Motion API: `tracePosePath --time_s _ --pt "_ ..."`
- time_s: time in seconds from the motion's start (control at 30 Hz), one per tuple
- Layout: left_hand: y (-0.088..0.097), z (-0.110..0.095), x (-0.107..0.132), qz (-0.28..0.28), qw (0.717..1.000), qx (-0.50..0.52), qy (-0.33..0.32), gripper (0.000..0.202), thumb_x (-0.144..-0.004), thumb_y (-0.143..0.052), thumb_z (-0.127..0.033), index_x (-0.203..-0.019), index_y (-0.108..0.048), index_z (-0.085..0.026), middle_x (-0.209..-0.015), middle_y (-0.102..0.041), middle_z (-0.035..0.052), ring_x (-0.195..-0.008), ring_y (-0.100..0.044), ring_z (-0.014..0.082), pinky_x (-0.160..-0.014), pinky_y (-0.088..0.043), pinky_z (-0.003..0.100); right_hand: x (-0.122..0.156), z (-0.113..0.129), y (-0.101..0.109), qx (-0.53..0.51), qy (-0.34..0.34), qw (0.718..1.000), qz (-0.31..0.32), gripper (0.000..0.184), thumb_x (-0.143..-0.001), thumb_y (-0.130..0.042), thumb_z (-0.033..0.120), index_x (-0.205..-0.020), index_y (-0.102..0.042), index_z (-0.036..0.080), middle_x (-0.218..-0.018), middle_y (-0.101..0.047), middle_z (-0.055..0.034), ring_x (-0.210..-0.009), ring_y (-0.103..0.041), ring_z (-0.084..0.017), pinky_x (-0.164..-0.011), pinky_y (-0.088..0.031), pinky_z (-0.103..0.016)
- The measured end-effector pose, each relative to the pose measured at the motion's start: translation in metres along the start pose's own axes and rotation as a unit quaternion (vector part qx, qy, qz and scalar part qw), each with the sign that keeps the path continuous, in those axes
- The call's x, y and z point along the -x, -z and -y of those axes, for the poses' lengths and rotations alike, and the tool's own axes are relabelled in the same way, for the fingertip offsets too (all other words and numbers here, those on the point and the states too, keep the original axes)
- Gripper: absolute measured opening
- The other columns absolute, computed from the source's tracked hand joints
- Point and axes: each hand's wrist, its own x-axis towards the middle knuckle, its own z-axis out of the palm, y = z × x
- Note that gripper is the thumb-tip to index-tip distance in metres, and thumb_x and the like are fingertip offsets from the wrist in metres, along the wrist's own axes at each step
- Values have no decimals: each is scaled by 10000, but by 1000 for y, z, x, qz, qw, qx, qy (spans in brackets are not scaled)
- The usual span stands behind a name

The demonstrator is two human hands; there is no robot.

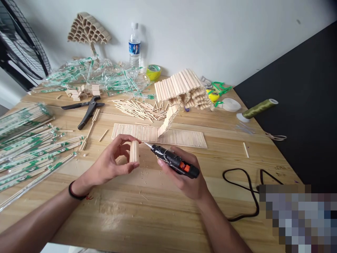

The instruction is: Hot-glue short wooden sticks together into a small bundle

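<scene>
Between thumb and fingers, my left hand [116,158] holds a small bundle of short wooden sticks [134,151] upright. My right hand [188,175] grips a black glue gun [171,159], whose metal nozzle points left at the upper edge of the bundle; whether it touches I cannot tell. Just behind the hands lies a long flat panel of sticks [186,136]. From it rises a slanted stick trunk [168,121] with a broad canopy of sticks [180,86] on top. A loose heap of cut sticks [142,110] lies behind the panel.
Black cutters [91,110] and wrapped sticks [31,147] are on the left. Plastic wrappers [105,75], a water bottle [134,45], tape [153,72] and another stick tree [88,30] stand at the back. A black cord [254,193] and green thread spool [259,109] are right.
</scene>
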Motion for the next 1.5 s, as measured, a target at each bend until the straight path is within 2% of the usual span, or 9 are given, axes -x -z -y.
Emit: tracePosePath --time_s 0.2,0.4,0.6,0.77,0.97,1.23,1.5 --pt "-1 3 0 8 999 47 -14 569 -885 -891 -199 -1366 -595 -262 -1400 -613 103 -1123 -689 200 -939 -579 294 1 -1 0 -88 -48 994 43 263 -939 -734 289 -731 -586 224 -642 -518 38 -574 -456 -133 -530 -357 -280" --pt "2 6 -1 3 997 71 -13 600 -860 -917 -198 -1374 -613 -246 -1300 -663 97 -1108 -715 211 -935 -596 299 0 0 2 -119 -50 990 56 214 -950 -725 293 -765 -647 220 -670 -558 27 -612 -483 -144 -571 -384 -287" --pt "3 5 -2 -3 998 57 -24 608 -821 -952 -195 -1348 -651 -238 -1357 -657 95 -1131 -701 196 -987 -581 289 3 -5 3 -114 -57 990 62 233 -932 -737 295 -736 -642 210 -666 -558 16 -623 -487 -151 -573 -382 -290" --pt "3 5 -2 -1 998 57 -25 616 -819 -956 -205 -1353 -654 -251 -1346 -654 84 -1117 -696 193 -972 -581 290 2 -7 5 -119 -49 989 78 171 -928 -706 268 -773 -668 207 -687 -592 5 -629 -501 -155 -577 -399 -287" --pt "3 1 -1 9 998 52 -30 625 -836 -943 -214 -1385 -648 -251 -1380 -624 98 -1164 -675 211 -997 -561 306 1 -7 6 -125 -36 987 92 189 -940 -683 272 -764 -646 214 -694 -589 10 -630 -495 -151 -587 -397 -285" --pt "3 -1 -2 -2 998 44 -49 618 -813 -965 -231 -1359 -677 -249 -1345 -646 96 -1102 -675 206 -984 -555 324 2 -9 5 -117 -26 987 109 180 -932 -683 270 -763 -653 213 -676 -568 16 -631 -496 -154 -597 -400 -293" --pt "5 -2 -2 11 998 36 -52 657 -826 -959 -261 -1407 -653 -259 -1329 -641 97 -1025 -668 197 -961 -554 338 2 -10 6 -111 -27 985 126 205 -893 -702 279 -710 -635 215 -649 -564 8 -612 -502 -159 -575 -402 -296"
